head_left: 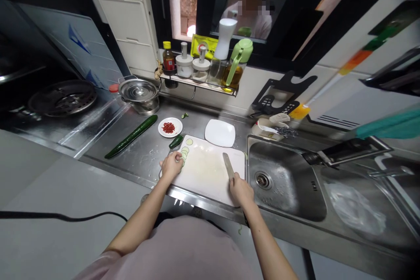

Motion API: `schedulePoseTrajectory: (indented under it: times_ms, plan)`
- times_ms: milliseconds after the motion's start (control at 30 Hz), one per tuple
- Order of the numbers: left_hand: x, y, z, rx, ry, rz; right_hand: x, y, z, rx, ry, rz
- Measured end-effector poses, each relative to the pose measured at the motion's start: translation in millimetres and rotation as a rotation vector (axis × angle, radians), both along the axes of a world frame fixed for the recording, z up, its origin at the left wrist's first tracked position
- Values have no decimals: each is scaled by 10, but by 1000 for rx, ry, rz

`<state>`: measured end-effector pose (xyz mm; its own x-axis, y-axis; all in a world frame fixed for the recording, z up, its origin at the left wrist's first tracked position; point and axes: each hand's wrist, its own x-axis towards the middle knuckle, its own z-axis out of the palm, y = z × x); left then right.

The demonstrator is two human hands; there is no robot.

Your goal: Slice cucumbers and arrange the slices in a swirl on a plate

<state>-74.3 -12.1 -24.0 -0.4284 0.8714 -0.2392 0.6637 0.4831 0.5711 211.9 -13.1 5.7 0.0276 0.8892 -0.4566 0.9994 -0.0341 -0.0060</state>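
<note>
Along the left edge of the white rectangular board (206, 179), round pale-green cucumber slices (185, 150) could slide off if bumped by the left grip (171, 167), its hold unclear, while the right grip (242, 190) clasps a grey metal knife (228, 164).

The one view looks forward and steeply down from head height — near above the shirt (197, 249), facing board (205, 173) and window (211, 8) — wide enough to span hob (49, 127) to sink (288, 183).
</note>
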Motion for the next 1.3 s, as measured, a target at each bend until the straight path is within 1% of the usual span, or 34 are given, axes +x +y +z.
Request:
schedulePoseTrajectory:
  times_ms: [133, 233, 400, 533, 700, 833, 933, 1033, 1133, 1233, 1300]
  plan:
    - [145, 256, 57, 62, 10, -13, -13, -1, 3, -4, 14, -6]
    - [198, 446, 68, 66, 61, -49, -6, 4, -11, -14, 32, -23]
    - [212, 809, 66, 35, 250, -180, 16, 16, -40, -17, 57, -34]
    - [171, 1061, 55, 10, 384, -276, 16, 17, -44, -19, 75, -27]
    - [65, 1212, 20, -56, 469, -497, -2, 13, -13, -34, 79, -39]
    - [-1, 1258, 19, -63, 508, -576, -10, 7, -3, -27, 73, -37]
    - [-26, 1289, 53, -60, 504, -614, -14, 4, -13, -25, 73, -39]
    - [-18, 1316, 111, -65, 446, -592, -18, 5, -22, -25, 72, -42]
    - [59, 1316, 168, -67, 319, -466, -23, 8, -15, -25, 70, -42]
    - [243, 1243, 186, -69, 104, -323, -31, 10, 4, -31, 73, -42]
    - [412, 1139, 159, -76, -39, -296, -36, 10, 14, -31, 76, -36]
